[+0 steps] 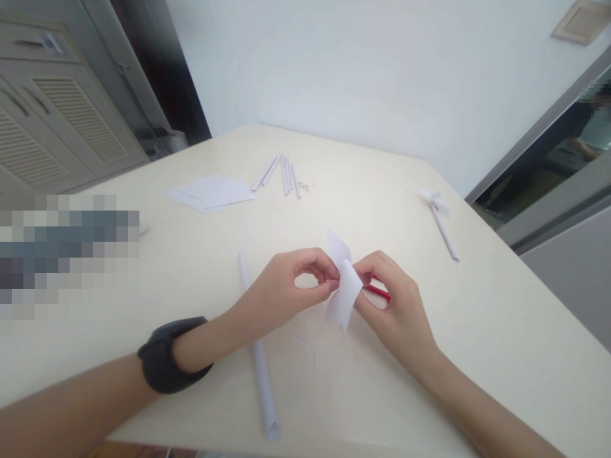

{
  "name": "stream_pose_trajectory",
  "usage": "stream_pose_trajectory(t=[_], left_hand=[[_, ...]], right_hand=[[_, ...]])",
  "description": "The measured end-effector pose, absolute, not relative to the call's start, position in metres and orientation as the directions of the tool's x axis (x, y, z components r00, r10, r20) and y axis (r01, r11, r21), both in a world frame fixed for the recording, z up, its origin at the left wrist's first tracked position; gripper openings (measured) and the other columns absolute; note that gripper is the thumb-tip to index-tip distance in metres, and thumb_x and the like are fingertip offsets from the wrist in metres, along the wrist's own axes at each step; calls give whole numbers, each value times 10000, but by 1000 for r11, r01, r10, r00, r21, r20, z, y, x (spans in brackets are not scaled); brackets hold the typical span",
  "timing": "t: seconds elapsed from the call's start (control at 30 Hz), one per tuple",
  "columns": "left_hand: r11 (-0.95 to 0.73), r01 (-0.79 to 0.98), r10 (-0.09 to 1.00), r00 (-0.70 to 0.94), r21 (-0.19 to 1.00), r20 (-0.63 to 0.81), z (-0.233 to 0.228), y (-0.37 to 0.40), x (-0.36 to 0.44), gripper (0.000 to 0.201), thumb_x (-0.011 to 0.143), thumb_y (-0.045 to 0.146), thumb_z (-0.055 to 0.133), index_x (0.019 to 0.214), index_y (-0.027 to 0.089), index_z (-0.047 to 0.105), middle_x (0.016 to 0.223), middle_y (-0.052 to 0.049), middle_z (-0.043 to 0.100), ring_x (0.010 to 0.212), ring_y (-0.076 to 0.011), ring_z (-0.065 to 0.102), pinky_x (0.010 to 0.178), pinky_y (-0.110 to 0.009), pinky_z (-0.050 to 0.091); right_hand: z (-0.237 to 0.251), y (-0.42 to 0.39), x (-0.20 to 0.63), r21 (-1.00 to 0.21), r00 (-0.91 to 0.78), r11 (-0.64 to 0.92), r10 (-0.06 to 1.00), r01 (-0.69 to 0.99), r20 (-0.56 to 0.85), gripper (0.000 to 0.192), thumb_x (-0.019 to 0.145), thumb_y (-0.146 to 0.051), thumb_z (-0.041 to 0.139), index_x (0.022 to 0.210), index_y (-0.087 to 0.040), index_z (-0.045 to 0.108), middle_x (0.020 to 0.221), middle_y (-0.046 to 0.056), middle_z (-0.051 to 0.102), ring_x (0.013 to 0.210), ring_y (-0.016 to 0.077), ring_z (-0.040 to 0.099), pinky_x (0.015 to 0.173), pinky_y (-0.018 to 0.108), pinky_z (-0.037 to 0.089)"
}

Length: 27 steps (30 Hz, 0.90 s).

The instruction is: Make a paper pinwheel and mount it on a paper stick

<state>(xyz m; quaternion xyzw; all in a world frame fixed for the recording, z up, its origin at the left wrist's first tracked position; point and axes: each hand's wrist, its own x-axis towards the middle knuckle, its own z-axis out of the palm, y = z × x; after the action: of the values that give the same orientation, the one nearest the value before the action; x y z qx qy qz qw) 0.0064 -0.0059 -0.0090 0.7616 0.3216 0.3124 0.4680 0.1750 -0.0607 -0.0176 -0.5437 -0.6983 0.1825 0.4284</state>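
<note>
A white paper pinwheel head (pixel 347 289) with curved blades is held up between my two hands over the table. My left hand (pixel 296 277) pinches it from the left, thumb and forefinger meeting near its middle. From the right, my right hand (pixel 394 292) grips it with bent fingers, partly hidden behind the paper. Something with red handles (pixel 377 291), perhaps scissors, shows behind my right fingers; whether it is held or lies on the table I cannot tell. Beneath my left wrist a long rolled paper tube (pixel 261 375) lies on the table.
Flat white paper sheets (pixel 214 193) lie at the back left of the white table (pixel 191 407). Several thin paper tubes (pixel 286 175) and small wire-like bits (pixel 305 187) are beside them. A pinwheel on a paper stick (pixel 445 232) rests at the right. A wall (pixel 344 70) stands behind.
</note>
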Motion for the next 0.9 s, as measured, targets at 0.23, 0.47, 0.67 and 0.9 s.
stream_pose_trajectory(t=[0.23, 0.47, 0.67, 0.9], left_hand=[[-364, 219, 790, 587, 905, 176, -15, -6, 7, 78, 825, 238, 550, 801, 179, 596, 821, -17, 636, 788, -154, 585, 759, -287, 464], [-389, 241, 798, 571, 889, 194, -4, -9, 8, 84, 836, 234, 537, 839, 169, 590, 856, -39, 631, 809, -162, 585, 784, -304, 474], [-415, 269, 800, 563, 869, 208, -6, -8, 7, 85, 836, 224, 536, 843, 163, 596, 871, -37, 638, 823, -158, 585, 792, -301, 469], [-412, 285, 812, 546, 866, 207, -7, -9, 6, 85, 823, 229, 556, 814, 166, 612, 826, -14, 640, 793, -143, 586, 767, -276, 454]], right_hand=[[-19, -59, 173, -810, -8, 242, 960, 534, 281, 83, 774, -134, 554, 762, -204, 510, 801, 0, 540, 774, 157, 514, 697, 296, 438], [-18, -56, 179, -974, -18, 73, 997, 217, 71, 53, 802, -244, 550, 776, -201, 532, 697, -29, 471, 651, 116, 456, 575, 231, 363], [-20, -53, 180, -993, -38, -1, 999, 117, -6, 134, 769, -266, 601, 706, -182, 519, 647, -45, 392, 565, 88, 334, 504, 219, 247], [-23, -53, 183, -993, -56, -46, 997, 111, -52, 118, 795, -286, 601, 743, -184, 571, 663, -32, 473, 614, 95, 404, 554, 225, 292]])
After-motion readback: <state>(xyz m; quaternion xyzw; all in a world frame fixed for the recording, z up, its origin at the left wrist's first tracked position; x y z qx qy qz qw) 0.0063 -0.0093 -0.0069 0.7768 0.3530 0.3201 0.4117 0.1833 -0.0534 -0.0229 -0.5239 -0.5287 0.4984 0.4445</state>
